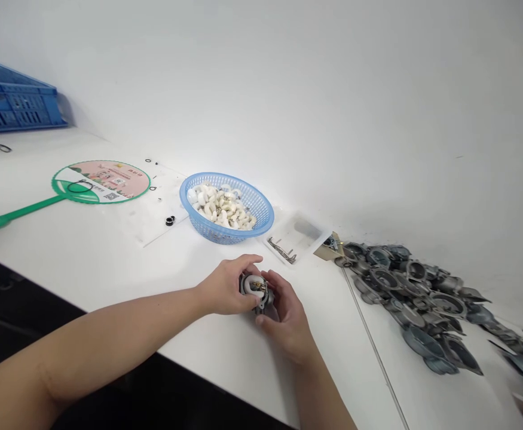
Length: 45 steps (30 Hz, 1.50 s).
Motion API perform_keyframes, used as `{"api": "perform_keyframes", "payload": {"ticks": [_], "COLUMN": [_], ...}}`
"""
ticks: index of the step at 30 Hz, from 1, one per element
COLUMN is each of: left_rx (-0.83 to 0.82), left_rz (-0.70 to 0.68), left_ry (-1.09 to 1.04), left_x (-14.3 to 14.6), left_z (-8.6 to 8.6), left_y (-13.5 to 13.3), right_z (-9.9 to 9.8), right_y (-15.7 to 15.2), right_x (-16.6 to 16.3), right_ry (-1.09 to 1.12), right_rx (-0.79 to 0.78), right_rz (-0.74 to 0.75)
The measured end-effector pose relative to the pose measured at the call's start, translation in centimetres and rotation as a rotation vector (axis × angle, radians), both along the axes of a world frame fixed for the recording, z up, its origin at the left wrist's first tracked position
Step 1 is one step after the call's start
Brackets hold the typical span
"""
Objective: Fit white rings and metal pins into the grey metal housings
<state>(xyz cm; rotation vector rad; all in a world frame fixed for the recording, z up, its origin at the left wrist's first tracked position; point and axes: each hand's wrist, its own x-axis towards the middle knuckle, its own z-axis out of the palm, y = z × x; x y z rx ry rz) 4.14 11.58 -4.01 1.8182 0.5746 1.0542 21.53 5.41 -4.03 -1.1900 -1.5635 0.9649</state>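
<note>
Near edge of the counter: left hand and right hand close together around a metal carburetor body, held over the surface. Beyond, a blue plastic basket of white parts, a clear tray of thin metal pins; right, a heap of grey castings.

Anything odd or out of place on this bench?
A green hand fan, far left, has a black rubber ring lying on it: the fan seems unrelated to the metal castings, and the ring looks strayed.

Fan left of basket, metal castings to its right
</note>
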Motion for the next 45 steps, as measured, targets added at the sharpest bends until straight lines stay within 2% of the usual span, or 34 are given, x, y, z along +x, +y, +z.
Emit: {"api": "perform_keyframes", "payload": {"ticks": [8,14,18,24,28,30,34,37,45], "left_rx": [-0.010,-0.076,-0.099,-0.156,-0.180,-0.173,-0.167,-0.179,-0.180], "left_rz": [-0.009,-0.031,0.027,0.233,0.244,0.242,0.257,0.260,0.261], "left_ry": [0.003,0.024,-0.005,-0.034,-0.063,-0.060,-0.024,0.003,0.020], "left_x": [0.0,-0.3,-0.3,-0.1,0.2,0.3,0.2,0.1,0.1], "left_z": [-0.4,-0.7,-1.2,-1.7,-2.1,-2.3,-2.2,-1.9,-1.7], "left_y": [0.2,0.3,0.9,2.4,3.1,3.2,3.1,2.9,3.0], "right_z": [-0.2,0.2,0.2,-0.2,-0.2,-0.2,-0.5,-0.5,0.1], "right_y": [0.3,0.5,1.0,1.0,0.6,0.5,0.5,0.6,1.0], "right_x": [-0.5,-0.1,0.1,-0.5,-1.6,-1.9,-2.0,-2.1,-2.2], "right_ry": [-0.121,-0.178,-0.243,-0.373,-0.418,-0.452,-0.400,-0.347,-0.161], "right_rx": [-0.096,-0.148,-0.166,-0.063,0.089,0.141,0.150,0.099,-0.016], "right_rz": [-0.063,-0.095,-0.138,-0.148,-0.247,-0.248,-0.245,-0.270,-0.220]}}
